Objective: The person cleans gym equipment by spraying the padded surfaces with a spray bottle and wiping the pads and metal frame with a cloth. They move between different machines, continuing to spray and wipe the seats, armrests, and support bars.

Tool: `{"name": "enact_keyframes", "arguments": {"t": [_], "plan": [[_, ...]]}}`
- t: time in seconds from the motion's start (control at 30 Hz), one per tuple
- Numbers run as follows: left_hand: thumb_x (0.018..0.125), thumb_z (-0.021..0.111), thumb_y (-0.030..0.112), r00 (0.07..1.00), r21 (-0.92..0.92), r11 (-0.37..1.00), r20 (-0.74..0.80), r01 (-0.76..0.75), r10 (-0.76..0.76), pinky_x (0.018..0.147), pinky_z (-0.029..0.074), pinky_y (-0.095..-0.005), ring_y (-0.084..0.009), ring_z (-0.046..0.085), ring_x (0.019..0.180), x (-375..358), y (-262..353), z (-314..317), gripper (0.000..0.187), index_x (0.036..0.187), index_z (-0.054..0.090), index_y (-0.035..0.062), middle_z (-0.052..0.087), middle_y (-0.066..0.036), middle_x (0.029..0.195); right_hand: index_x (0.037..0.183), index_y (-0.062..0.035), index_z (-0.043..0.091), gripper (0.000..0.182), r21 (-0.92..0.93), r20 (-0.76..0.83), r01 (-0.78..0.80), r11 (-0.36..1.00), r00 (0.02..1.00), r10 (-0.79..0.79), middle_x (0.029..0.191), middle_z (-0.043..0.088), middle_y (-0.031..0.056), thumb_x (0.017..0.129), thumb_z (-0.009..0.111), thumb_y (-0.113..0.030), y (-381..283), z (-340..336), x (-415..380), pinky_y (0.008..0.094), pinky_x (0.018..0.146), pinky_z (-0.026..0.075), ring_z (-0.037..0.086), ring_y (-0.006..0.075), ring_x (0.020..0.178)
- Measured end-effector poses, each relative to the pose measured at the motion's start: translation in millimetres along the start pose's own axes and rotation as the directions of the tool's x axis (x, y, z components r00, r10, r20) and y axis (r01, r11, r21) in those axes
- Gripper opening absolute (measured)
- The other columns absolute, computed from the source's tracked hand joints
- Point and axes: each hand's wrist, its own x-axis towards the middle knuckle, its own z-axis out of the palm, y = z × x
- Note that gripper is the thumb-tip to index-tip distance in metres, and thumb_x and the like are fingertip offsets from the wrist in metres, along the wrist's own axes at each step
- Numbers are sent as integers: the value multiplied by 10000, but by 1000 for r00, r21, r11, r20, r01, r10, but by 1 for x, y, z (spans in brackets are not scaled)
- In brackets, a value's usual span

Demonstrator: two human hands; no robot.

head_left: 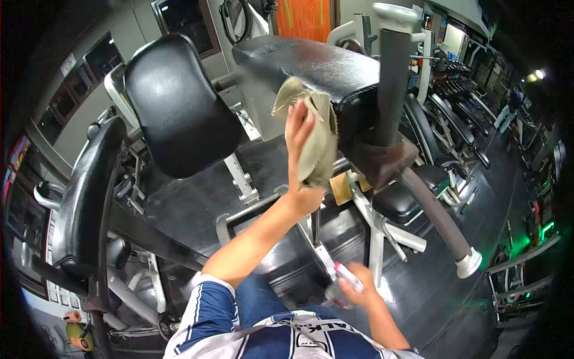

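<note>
My left hand (299,137) reaches forward with its fingers pressed round a beige cloth (320,143). The cloth overlaps the near edge of a glossy black padded bench (323,63) in this view. Lower down, close to my body, my right hand (362,290) grips a clear spray bottle (341,296) with a white and pink spray head. Motion blurs this hand, and its fingers cover part of the bottle. A padded upright post (393,84) of the machine rises just right of the cloth.
A black seat pad (176,105) stands to the left, with another tilted pad (86,197) nearer. A foam-covered bar (439,221) with a white end cap juts out at right. Dumbbell racks (451,87) and a person (511,110) are farther back. Metal frame legs stand on the black floor (442,299).
</note>
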Motion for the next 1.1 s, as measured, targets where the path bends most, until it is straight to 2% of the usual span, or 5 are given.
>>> {"name": "enact_keyframes", "arguments": {"t": [0.07,0.2,0.7,0.83,1.1], "plan": [[1059,398,276,949,-585,780,-52,223,-311,1204,165,-388,-227,257,1466,-7,-10,3,551,1523,260,13,283,-89,1584,886,-58,683,231,-85,48,-193,978,979,198,807,651,157,773,691,-259,-2,-9,-42,442,689,517,651,365,774],[771,586,23,972,360,912,196,-195,130,1096,328,-528,-378,488,1282,85,37,16,414,1185,589,10,584,-161,1306,850,-59,666,206,-149,-9,-195,969,981,196,784,639,139,759,695,-241,-15,-36,-63,444,655,503,641,357,735],[774,590,74,841,306,952,518,-11,-157,1109,330,-461,-310,511,1287,-5,53,-73,350,1100,714,106,669,-70,1220,947,-4,665,233,28,-130,2,1000,992,1,815,635,156,845,684,-212,-14,-29,-83,400,638,509,638,338,710],[968,586,458,272,116,283,103,952,-957,977,459,-367,-216,623,1067,-205,62,-136,551,1250,588,-16,670,-112,1164,984,-25,667,237,283,99,-106,953,992,81,814,652,138,868,680,-231,-20,-13,-88,363,668,497,639,274,713],[975,514,524,-307,-784,-149,-55,603,-950,1096,391,-516,-328,493,1310,-398,348,-191,633,1432,440,92,510,-122,1430,930,-39,645,252,130,280,-18,991,960,-20,860,663,153,879,655,-285,-53,10,-102,398,714,511,657,344,815]]}}
